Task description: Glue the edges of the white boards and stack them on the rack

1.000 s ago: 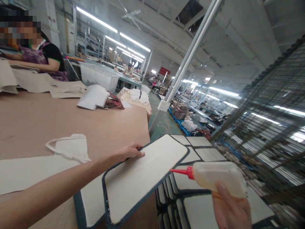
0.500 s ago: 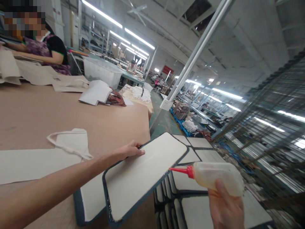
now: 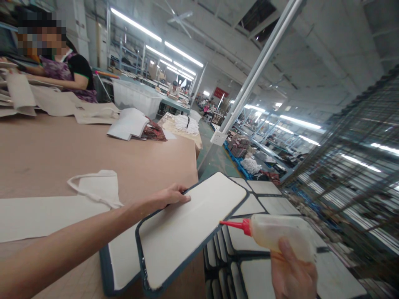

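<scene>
A cream panel with rounded corners and a dark blue rim (image 3: 193,228) is tilted in front of me. My left hand (image 3: 176,196) grips its upper left edge, thumb on the cream face and fingers hidden behind. My right hand (image 3: 293,265) is wrapped round a translucent squeeze bottle (image 3: 280,234) with yellowish contents, lying sideways. The bottle's red nozzle (image 3: 235,225) points left, its tip at the panel's right edge. Under the held panel, a second blue-rimmed panel (image 3: 123,261) rests at the brown table's edge.
Stacks of similar panels (image 3: 255,274) stand at the lower right. The brown table (image 3: 149,160) bears white fabric (image 3: 52,216), a strap and papers (image 3: 129,123). A co-worker (image 3: 75,74) sits at the far left. A metal rack (image 3: 352,137) rises at right, beyond a pole.
My right hand and the bottle have shifted slightly left, the nozzle tip moving a little along the panel's right edge. The camera view has shifted slightly; my left hand keeps its grip.
</scene>
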The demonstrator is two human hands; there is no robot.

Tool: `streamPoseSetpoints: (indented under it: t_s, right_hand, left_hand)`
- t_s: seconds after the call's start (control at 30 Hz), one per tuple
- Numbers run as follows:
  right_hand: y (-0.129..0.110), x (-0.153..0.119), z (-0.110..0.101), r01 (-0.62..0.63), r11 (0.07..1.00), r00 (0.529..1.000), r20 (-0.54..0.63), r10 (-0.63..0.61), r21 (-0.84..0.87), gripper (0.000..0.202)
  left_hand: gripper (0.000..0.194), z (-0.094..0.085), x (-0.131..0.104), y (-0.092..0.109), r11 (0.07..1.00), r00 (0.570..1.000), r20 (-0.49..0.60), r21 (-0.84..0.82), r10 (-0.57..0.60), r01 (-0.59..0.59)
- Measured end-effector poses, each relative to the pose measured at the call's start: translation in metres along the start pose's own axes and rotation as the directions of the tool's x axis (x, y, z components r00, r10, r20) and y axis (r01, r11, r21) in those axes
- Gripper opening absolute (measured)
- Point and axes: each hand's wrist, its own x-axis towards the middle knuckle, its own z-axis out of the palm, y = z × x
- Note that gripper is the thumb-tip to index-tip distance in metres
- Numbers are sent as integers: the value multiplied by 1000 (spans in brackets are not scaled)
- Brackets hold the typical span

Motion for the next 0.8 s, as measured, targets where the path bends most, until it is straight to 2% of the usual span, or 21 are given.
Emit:
streamPoseSetpoints:
  t_s: [0.23,0.5,0.67,0.8]
  right_hand:
    - [3,-11,-2,16,995,998,-54,-21,-94,35]
    - [15,-21,-12,21,996,997,-72,-27,-88,40]
    - [23,-27,-25,98,944,994,-20,-109,-315,49]
    - [26,-34,-30,-33,969,999,-17,30,-243,54]
  left_hand:
    - [44,-2,0,-2,997,1000,19,-77,3,-1]
    - [50,-4,-2,-4,993,999,32,-120,-10,14]
    - [54,-6,-1,-5,989,999,-4,-146,-38,37]
    - [54,-7,-2,-3,987,998,-21,-155,-55,51]
